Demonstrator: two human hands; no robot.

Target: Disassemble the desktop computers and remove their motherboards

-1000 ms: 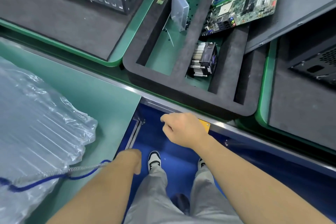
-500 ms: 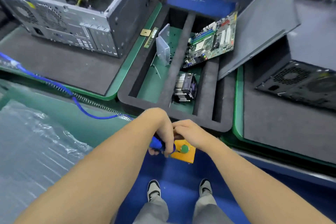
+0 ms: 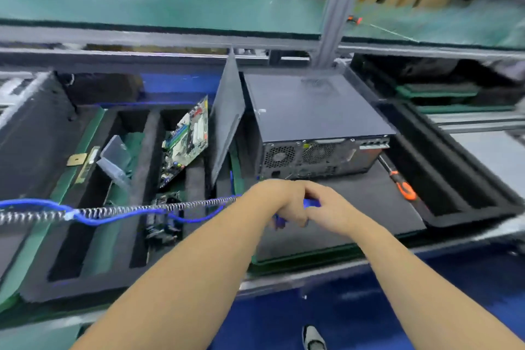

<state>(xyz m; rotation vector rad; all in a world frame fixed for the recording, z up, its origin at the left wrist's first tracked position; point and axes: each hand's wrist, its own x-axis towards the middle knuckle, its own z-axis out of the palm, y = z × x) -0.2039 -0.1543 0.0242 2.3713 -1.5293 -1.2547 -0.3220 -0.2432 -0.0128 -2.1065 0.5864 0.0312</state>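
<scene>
A closed black desktop computer (image 3: 315, 119) lies on a dark foam mat (image 3: 369, 202), its rear panel facing me. My left hand (image 3: 279, 202) grips a blue-handled tool (image 3: 311, 203) fed by a blue hose with a coiled cable (image 3: 136, 209). My right hand (image 3: 329, 210) is curled round the same tool just in front of the computer. A removed green motherboard (image 3: 186, 142) leans in a black foam tray (image 3: 153, 150), with a heatsink fan (image 3: 162, 221) below it. A loose grey side panel (image 3: 227, 119) leans between tray and computer.
An orange-handled screwdriver (image 3: 402, 185) lies on the mat right of the computer. A clear plastic box (image 3: 115, 156) sits in the tray's left slot. A green shelf (image 3: 170, 6) and metal post (image 3: 332, 8) stand behind. The floor below is blue (image 3: 355, 315).
My view swung up and right from the bench edge to the closed computer. Both hands rose from the yellow button box, carrying the blue tool toward the computer's rear.
</scene>
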